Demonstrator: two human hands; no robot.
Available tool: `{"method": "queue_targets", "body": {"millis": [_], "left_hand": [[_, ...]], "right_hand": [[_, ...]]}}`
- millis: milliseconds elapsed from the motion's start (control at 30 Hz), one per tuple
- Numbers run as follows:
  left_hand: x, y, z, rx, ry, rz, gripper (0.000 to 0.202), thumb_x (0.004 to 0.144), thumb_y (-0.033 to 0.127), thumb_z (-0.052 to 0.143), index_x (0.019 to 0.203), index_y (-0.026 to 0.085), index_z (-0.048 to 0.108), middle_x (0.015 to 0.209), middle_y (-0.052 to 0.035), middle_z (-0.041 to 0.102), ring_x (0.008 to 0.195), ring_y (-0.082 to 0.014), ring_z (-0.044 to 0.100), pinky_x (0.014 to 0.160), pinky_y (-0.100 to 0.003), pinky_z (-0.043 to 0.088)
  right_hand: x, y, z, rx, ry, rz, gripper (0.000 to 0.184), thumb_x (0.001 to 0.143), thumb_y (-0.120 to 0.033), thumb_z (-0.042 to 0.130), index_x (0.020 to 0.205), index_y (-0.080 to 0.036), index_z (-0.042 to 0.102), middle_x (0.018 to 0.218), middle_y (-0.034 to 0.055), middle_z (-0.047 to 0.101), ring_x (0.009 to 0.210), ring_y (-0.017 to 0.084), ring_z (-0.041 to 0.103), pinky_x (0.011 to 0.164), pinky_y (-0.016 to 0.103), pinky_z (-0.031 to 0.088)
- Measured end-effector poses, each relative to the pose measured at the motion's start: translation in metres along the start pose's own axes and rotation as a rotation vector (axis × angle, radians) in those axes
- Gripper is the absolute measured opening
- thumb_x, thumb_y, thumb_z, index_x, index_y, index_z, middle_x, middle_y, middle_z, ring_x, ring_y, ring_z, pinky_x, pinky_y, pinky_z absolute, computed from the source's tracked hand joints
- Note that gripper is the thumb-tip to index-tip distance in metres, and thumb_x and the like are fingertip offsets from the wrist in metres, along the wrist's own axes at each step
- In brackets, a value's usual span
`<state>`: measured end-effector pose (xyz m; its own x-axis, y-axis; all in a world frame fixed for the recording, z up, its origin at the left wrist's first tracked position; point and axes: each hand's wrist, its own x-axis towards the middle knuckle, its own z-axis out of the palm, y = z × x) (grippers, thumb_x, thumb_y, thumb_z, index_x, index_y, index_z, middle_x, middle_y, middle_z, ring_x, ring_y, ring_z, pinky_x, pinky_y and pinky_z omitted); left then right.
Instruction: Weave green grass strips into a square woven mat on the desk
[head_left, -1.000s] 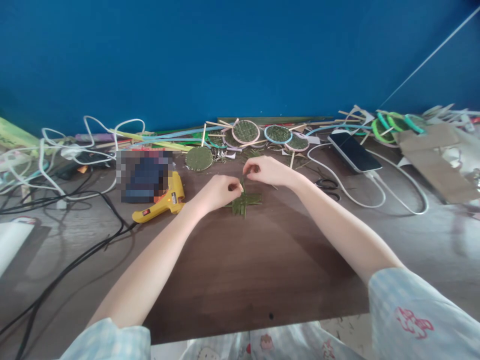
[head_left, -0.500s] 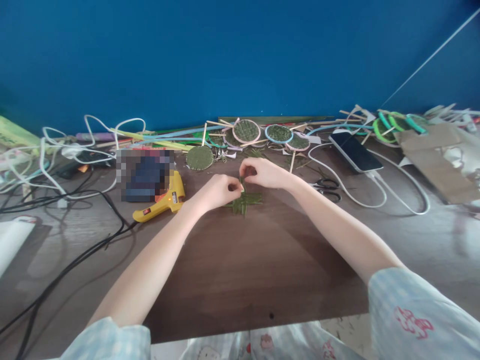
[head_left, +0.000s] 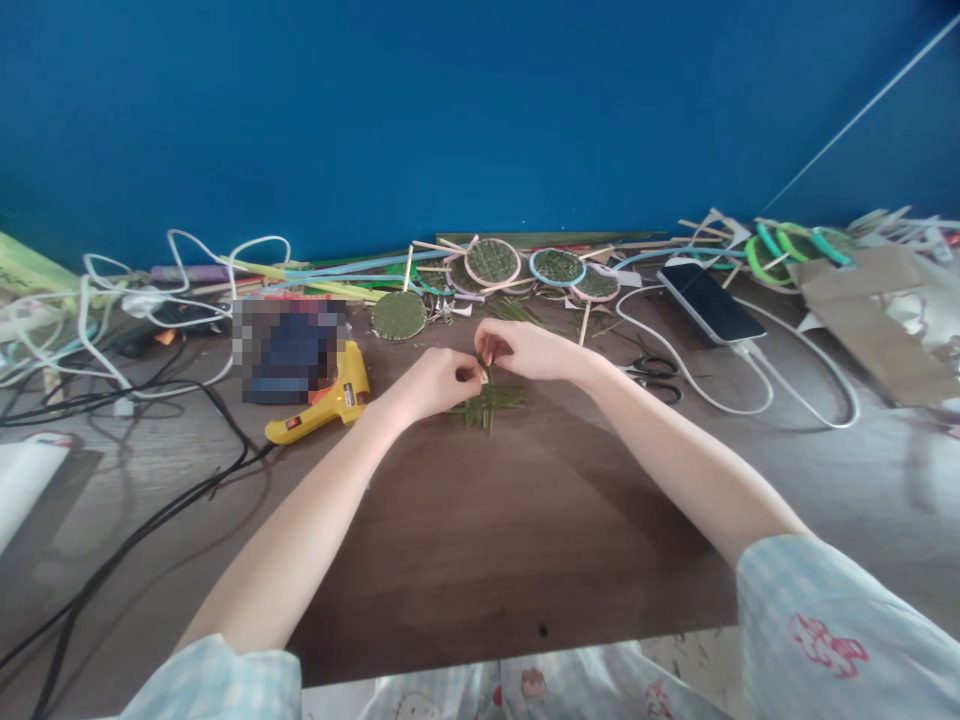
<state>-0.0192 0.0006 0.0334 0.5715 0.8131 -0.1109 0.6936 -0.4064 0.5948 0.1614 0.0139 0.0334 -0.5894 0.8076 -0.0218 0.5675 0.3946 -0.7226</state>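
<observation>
A small woven piece of flat green leaf strips (head_left: 486,408) lies on the table in front of me, loose strip ends sticking out to the right and towards me. My left hand (head_left: 442,383) comes in from the left with thumb and finger pinched on green strips at the weave's far side. Just beyond it, my right hand (head_left: 525,350) is curled, its fingertips closed on a green strip that bends upward. The fingertips of both hands nearly meet. They partly cover the far part of the weave.
Left of my hands sit a yellow glue gun (head_left: 322,405) and black cables (head_left: 172,480). Round woven fans (head_left: 493,262) line the blue wall. To the right are scissors (head_left: 652,375), a phone (head_left: 712,303) with white cables, and torn cardboard (head_left: 870,330).
My right hand has shifted slightly left and down, towards my left fingertips, and the strip between them leans over more. My left hand has barely moved.
</observation>
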Motion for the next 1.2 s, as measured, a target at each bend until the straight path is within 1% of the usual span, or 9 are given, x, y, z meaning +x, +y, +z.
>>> {"method": "queue_targets", "body": {"millis": [167, 333, 533, 667, 767, 900, 967, 1067, 1200], "left_hand": [[0.0002, 0.0004, -0.0001, 0.003, -0.007, 0.005, 0.021, 0.072, 0.022, 0.049, 0.077, 0.017, 0.068, 0.073, -0.0001, 0.068, 0.066, -0.0120, 0.057, 0.062, -0.023, 0.038], [0.0003, -0.0002, 0.0002, 0.011, -0.007, 0.010, 0.020, 0.072, 0.023, 0.049, 0.076, 0.016, 0.068, 0.072, 0.0002, 0.068, 0.065, -0.0118, 0.056, 0.062, -0.023, 0.038], [-0.0001, 0.0005, -0.0004, 0.004, -0.011, 0.008, 0.020, 0.072, 0.023, 0.048, 0.074, 0.017, 0.067, 0.073, 0.0001, 0.068, 0.065, -0.0120, 0.057, 0.063, -0.023, 0.038], [-0.0007, 0.0007, -0.0005, -0.017, -0.019, -0.002, 0.021, 0.072, 0.023, 0.047, 0.072, 0.016, 0.067, 0.079, -0.0012, 0.069, 0.069, -0.0130, 0.058, 0.065, -0.024, 0.039], [-0.0004, 0.0000, 0.0001, -0.020, -0.021, -0.014, 0.021, 0.073, 0.025, 0.048, 0.073, 0.017, 0.067, 0.078, -0.0011, 0.069, 0.069, -0.0132, 0.058, 0.066, -0.024, 0.040], [0.0004, -0.0011, 0.0004, 0.008, -0.017, -0.016, 0.020, 0.073, 0.027, 0.049, 0.073, 0.017, 0.067, 0.073, -0.0001, 0.068, 0.065, -0.0128, 0.056, 0.063, -0.024, 0.038], [0.0003, -0.0012, -0.0001, 0.004, -0.023, -0.012, 0.021, 0.073, 0.027, 0.048, 0.072, 0.017, 0.066, 0.074, 0.0001, 0.068, 0.065, -0.0127, 0.056, 0.063, -0.024, 0.038], [-0.0002, -0.0004, -0.0009, 0.001, -0.031, -0.012, 0.021, 0.073, 0.027, 0.048, 0.071, 0.017, 0.066, 0.073, 0.0001, 0.067, 0.066, -0.0126, 0.055, 0.063, -0.024, 0.038], [-0.0010, 0.0011, -0.0010, 0.006, -0.024, -0.016, 0.021, 0.074, 0.027, 0.048, 0.073, 0.017, 0.067, 0.072, -0.0002, 0.067, 0.062, -0.0118, 0.054, 0.061, -0.024, 0.037]], "right_hand": [[-0.0020, -0.0046, -0.0004, -0.097, 0.018, 0.010, 0.036, 0.058, 0.002, 0.038, 0.086, -0.018, 0.049, 0.083, 0.0024, 0.061, 0.072, 0.012, 0.053, 0.064, 0.023, 0.038], [-0.0037, -0.0073, -0.0001, -0.116, 0.000, 0.009, 0.038, 0.060, 0.003, 0.038, 0.089, -0.019, 0.049, 0.082, 0.0025, 0.062, 0.073, 0.013, 0.054, 0.065, 0.024, 0.038], [-0.0022, -0.0035, -0.0004, -0.054, -0.017, 0.016, 0.035, 0.061, 0.001, 0.040, 0.089, -0.019, 0.048, 0.084, 0.0029, 0.063, 0.075, 0.013, 0.056, 0.067, 0.025, 0.040], [-0.0007, -0.0026, -0.0003, 0.005, 0.025, 0.045, 0.027, 0.065, -0.006, 0.047, 0.089, -0.018, 0.047, 0.079, 0.0019, 0.063, 0.069, 0.012, 0.056, 0.065, 0.025, 0.041], [0.0006, -0.0021, 0.0007, 0.077, 0.021, 0.081, 0.029, 0.065, -0.009, 0.053, 0.091, -0.018, 0.047, 0.074, -0.0001, 0.061, 0.063, 0.011, 0.055, 0.060, 0.023, 0.041], [0.0026, -0.0009, 0.0016, 0.142, 0.024, 0.094, 0.032, 0.061, -0.009, 0.059, 0.090, -0.017, 0.048, 0.069, -0.0023, 0.058, 0.060, 0.009, 0.054, 0.058, 0.022, 0.040], [0.0029, -0.0012, 0.0009, 0.167, 0.035, 0.103, 0.032, 0.060, -0.009, 0.060, 0.089, -0.017, 0.049, 0.071, -0.0020, 0.057, 0.060, 0.009, 0.053, 0.058, 0.022, 0.041], [0.0026, -0.0027, -0.0006, 0.207, 0.016, 0.111, 0.030, 0.060, -0.011, 0.061, 0.088, -0.016, 0.050, 0.073, -0.0002, 0.059, 0.062, 0.010, 0.055, 0.059, 0.023, 0.042], [0.0031, -0.0021, -0.0005, 0.162, -0.007, 0.137, 0.026, 0.063, -0.015, 0.061, 0.088, -0.016, 0.053, 0.075, 0.0020, 0.062, 0.067, 0.012, 0.057, 0.063, 0.024, 0.043]]}}
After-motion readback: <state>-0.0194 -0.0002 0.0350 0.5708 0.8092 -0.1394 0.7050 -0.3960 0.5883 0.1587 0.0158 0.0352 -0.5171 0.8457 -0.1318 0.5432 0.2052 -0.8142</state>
